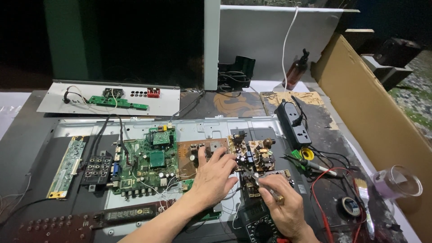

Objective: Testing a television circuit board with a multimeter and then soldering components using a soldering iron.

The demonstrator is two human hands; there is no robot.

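My left hand rests flat on a brown power board, fingertips touching the capacitors near its middle. My right hand grips a thin metal-tipped tool like a pen, its tip pointing up-left onto the same board just below my left fingers. A green main board lies to the left of my left hand. A dark multimeter lies under my right wrist, partly hidden.
A grey metal chassis carries the boards. A black power strip, a yellow solder spool, red leads, a tape roll, a brush and a glass jar lie right. Cardboard leans at the right.
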